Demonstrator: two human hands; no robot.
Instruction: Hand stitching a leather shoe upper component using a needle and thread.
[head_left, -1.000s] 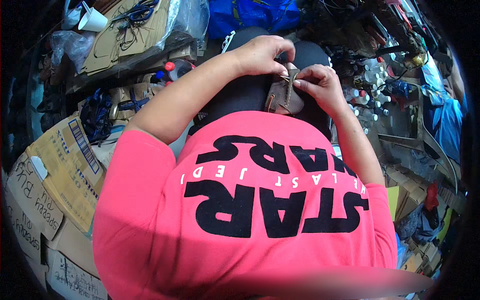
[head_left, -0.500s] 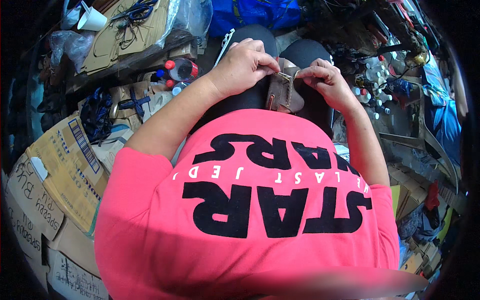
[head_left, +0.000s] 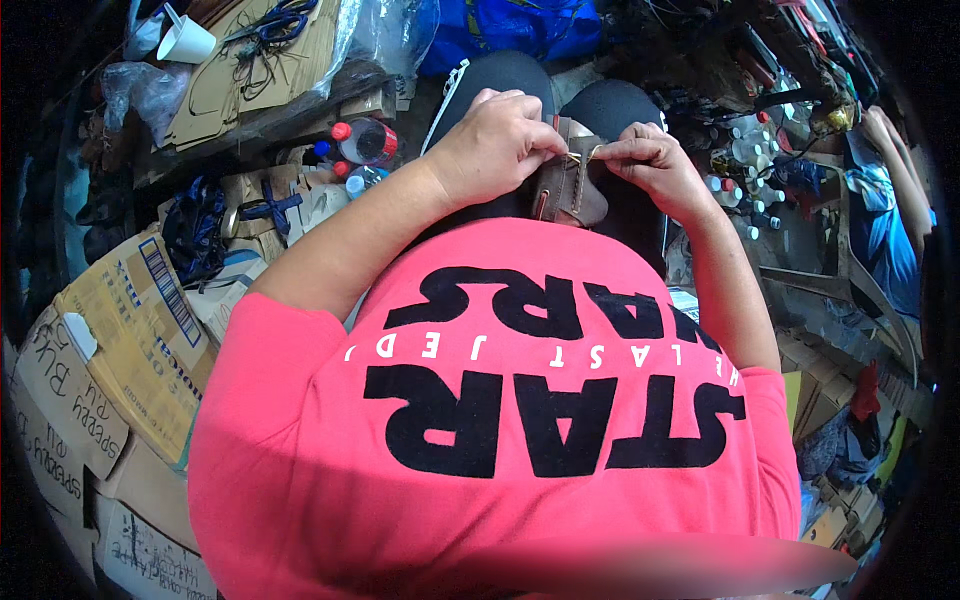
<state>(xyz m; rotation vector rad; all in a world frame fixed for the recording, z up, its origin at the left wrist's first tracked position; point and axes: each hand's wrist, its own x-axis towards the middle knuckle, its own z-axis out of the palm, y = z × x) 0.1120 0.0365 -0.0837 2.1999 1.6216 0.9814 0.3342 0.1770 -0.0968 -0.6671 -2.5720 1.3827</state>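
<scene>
A brown leather shoe rests between my knees, with pale stitching along its upper. Across its top runs a cream lace, crossed or looped over the leather. My left hand pinches one end of the lace at the shoe's left side, thumb and forefinger pressed together. On the other side my right hand grips the opposite end between thumb and fingers, drawing it out to the right. The lower part of the shoe is hidden by the pink shirt and my legs.
Plastic bottles lie left of my legs, near flat cardboard pieces with scissors on them. Cardboard boxes fill the left. Small bottles stand at right, and beyond them shows another person's arm.
My left hand has shifted slightly right, toward the shoe. The lace between my hands sits differently, with the right end held out. At the far right the other person's arm has moved into fuller view.
</scene>
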